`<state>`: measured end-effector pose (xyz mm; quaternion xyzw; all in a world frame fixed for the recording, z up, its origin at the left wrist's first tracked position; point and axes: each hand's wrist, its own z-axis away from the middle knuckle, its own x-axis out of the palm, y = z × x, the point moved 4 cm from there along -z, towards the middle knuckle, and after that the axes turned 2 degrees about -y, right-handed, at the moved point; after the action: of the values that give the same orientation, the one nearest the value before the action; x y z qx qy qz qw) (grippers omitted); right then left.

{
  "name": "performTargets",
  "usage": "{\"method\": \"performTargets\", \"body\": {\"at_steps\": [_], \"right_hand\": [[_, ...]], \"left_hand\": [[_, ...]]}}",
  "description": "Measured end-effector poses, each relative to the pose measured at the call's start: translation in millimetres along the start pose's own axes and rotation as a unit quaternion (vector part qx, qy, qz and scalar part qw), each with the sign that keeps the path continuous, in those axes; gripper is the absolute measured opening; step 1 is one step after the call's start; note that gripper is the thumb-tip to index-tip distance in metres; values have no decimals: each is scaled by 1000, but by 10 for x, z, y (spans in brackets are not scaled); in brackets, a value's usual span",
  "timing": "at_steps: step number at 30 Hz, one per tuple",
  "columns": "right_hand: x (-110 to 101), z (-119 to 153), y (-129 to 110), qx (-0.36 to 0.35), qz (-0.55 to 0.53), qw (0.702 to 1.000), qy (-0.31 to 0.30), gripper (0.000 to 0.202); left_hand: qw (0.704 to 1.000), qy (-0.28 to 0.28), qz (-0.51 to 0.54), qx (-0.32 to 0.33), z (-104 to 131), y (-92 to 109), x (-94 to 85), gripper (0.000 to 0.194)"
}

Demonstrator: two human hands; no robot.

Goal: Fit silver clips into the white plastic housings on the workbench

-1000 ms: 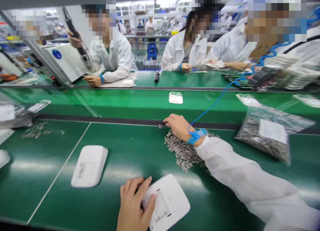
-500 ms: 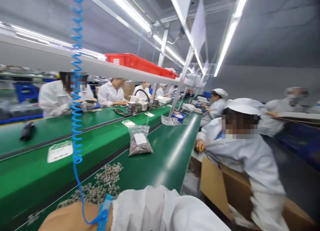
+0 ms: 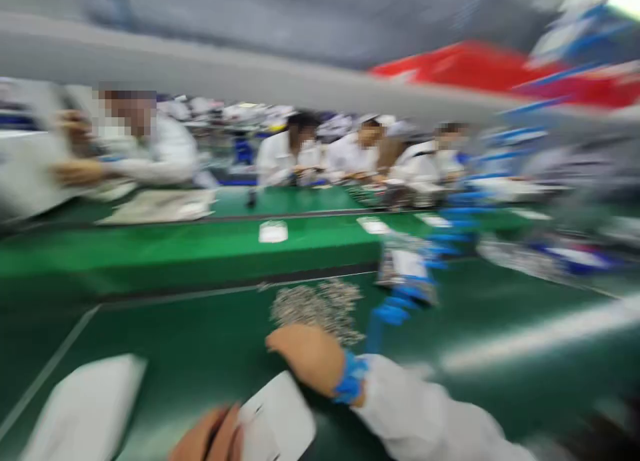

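At the bottom of the head view, my left hand (image 3: 215, 434) is closed on a white flat plastic panel (image 3: 280, 418) with rounded corners and small dark marks. My right hand (image 3: 307, 358), with a blue wrist strap (image 3: 351, 377) around its wrist, reaches over the bench from the right. It is beside the near edge of a pile of small silvery metal parts (image 3: 320, 308). Its fingers are blurred and turned away, so their grip does not show. A blue coiled cord (image 3: 395, 308) hangs near the strap.
A blurred white flat piece (image 3: 85, 408) lies at the lower left. Behind the pile are a clear bag with a white label (image 3: 407, 268) and a raised green conveyor (image 3: 200, 251) carrying white panels. People in white work across it. A red bin (image 3: 465, 64) sits on the overhead shelf.
My view has swung left and down from the aisle to the bench. My left hand with the white panel has come into view. My right hand now appears nearer the middle, by the pile.
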<state>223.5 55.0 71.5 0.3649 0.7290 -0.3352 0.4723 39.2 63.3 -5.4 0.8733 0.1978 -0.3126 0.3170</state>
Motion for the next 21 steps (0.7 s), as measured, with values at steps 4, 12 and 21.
{"method": "performTargets", "body": {"at_steps": [4, 12, 21], "right_hand": [[46, 193, -142, -108, 3, 994, 18, 38], [115, 117, -610, -112, 8, 992, -52, 21], [320, -37, -588, -56, -47, 994, -85, 13]], "left_hand": [[989, -54, -62, -123, 351, 117, -423, 28], [975, -99, 66, -190, 145, 159, -356, 25], [974, -88, 71, -195, 174, 155, -359, 24]]}}
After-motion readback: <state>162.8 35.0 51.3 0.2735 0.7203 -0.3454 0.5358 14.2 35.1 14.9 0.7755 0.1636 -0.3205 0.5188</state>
